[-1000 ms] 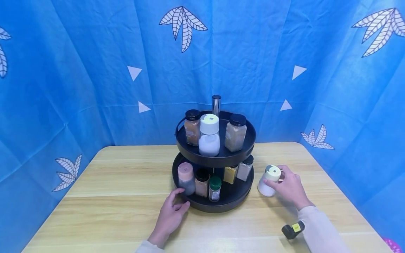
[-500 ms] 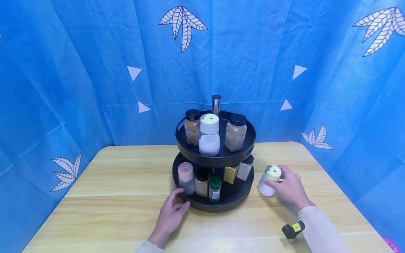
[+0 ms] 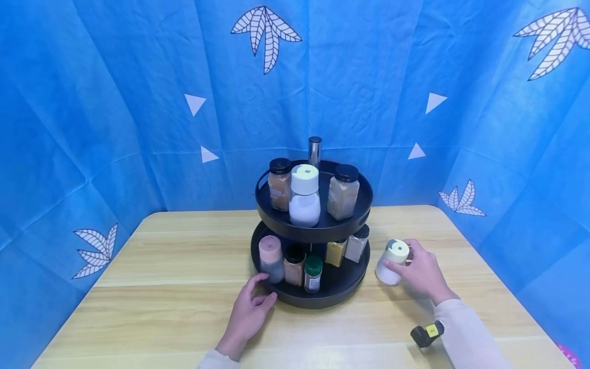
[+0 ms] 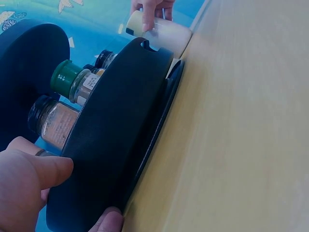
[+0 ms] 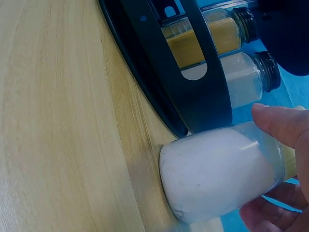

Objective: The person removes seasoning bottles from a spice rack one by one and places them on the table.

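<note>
Left hand with fingers curled at the near-left rim of the lower black tray — right hand gripping a white-lidded jar, between tray and table's right edge.

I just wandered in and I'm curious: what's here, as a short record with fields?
Left hand: touches the side of the lower tray
Right hand: holds a white-filled jar beside the lower tray
Upper tray: white-capped jar, two black-lidded jars
Lower tray: pink-capped jar, green-capped jar, three black-lidded jars
Surface: wood-grained table
Backdrop: blue curtain with leaf prints
</note>
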{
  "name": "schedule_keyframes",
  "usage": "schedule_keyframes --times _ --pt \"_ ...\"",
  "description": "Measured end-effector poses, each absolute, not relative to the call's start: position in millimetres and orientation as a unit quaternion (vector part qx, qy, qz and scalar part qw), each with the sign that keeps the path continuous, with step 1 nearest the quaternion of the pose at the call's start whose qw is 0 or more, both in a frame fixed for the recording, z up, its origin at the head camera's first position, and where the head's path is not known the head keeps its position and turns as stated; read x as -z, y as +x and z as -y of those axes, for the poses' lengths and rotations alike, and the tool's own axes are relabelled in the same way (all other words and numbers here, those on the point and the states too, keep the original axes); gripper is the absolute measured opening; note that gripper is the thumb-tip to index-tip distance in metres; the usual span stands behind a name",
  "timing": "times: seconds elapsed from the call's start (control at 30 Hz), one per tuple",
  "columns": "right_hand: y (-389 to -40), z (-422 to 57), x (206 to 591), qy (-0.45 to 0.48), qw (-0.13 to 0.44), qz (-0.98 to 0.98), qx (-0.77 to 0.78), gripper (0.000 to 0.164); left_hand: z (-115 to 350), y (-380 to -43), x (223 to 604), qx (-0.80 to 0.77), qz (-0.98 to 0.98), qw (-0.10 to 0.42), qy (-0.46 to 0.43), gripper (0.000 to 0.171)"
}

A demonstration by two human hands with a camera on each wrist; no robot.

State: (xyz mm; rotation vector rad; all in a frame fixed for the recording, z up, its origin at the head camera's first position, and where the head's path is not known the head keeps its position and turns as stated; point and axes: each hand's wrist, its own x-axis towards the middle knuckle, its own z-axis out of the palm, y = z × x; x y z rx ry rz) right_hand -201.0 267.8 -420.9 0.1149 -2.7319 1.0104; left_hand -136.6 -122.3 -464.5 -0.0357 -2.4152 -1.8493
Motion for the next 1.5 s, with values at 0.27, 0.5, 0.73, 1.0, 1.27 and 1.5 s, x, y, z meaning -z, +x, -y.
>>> schedule_keyframes --times 0.27,0.5,0.73,1.0,1.27,1.5 --pt "-202 -266 419 0.05 0.106 0.929 -0.35 0.072 124 -140 463 0.593 0.804 0.043 -0.005 0.045" --pt "-202 -266 416 0.048 0.111 0.923 -0.365 0.07 121 -138 458 0.537 0.84 0.077 -0.012 0.048" --pt "-201 -266 407 0.058 0.139 0.915 -0.375 0.061 112 -132 448 0.474 0.869 0.137 -0.024 0.04" --pt "-201 -259 392 0.089 0.212 0.898 -0.376 0.047 102 -123 443 0.416 0.866 0.234 -0.149 0.033" --pt "-201 -253 389 0.082 0.272 0.877 -0.387 0.035 93 -116 446 0.327 0.892 0.229 -0.212 0.031" --pt "-201 -249 390 0.076 0.316 0.863 -0.386 0.025 91 -115 448 0.275 0.896 0.259 -0.235 0.025"
